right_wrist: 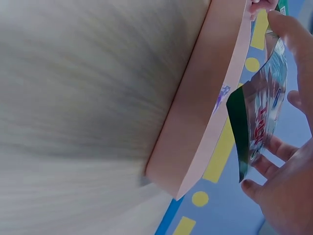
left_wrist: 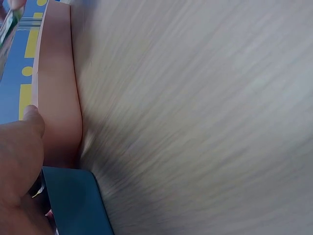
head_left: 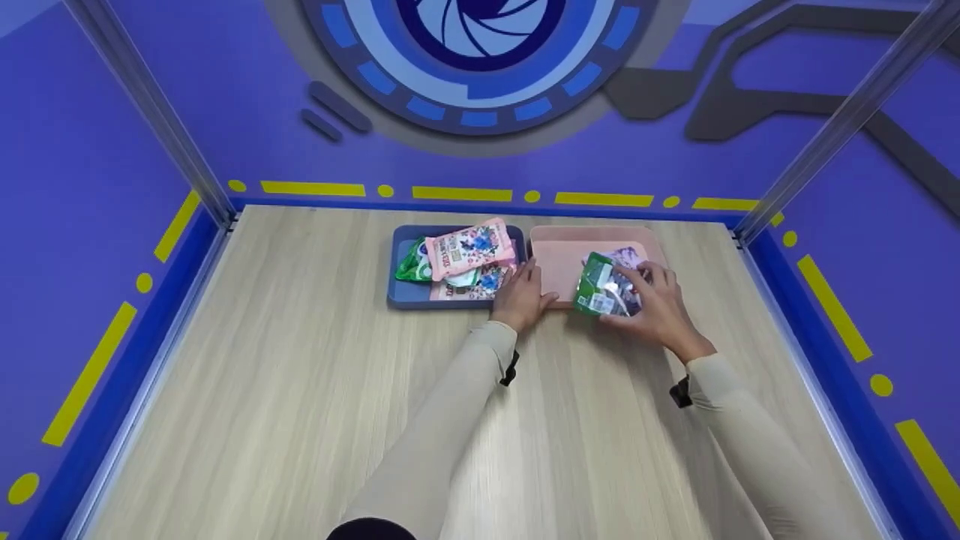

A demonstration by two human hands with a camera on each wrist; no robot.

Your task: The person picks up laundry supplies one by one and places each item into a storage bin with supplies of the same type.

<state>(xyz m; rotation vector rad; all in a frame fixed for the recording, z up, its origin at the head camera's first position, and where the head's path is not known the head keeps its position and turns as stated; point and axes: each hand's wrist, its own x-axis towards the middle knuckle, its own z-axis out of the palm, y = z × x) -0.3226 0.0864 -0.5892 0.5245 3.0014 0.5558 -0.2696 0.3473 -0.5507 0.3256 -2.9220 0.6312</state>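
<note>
My right hand [head_left: 660, 307] grips a green packet [head_left: 596, 281] with a clear window, thumb on one edge and fingers on another. The packet is tilted over the pink tray [head_left: 559, 259], above a purple-and-white patterned packet [head_left: 628, 256] lying inside. My left hand [head_left: 521, 296] rests where the pink tray meets the blue tray [head_left: 402, 296], its thumb [left_wrist: 34, 120] at the pink tray's rim. Inside the blue tray, a pink floral packet [head_left: 471, 249] lies on top of another floral packet [head_left: 487, 281], with a green packet [head_left: 412, 264] at their left.
The two trays stand side by side near the back of the wooden table [head_left: 315, 360]. Blue panels [head_left: 570, 165] with yellow marks enclose the back and sides, with metal posts [head_left: 172, 127] at the corners. A dark round object [head_left: 371, 529] shows at the bottom edge.
</note>
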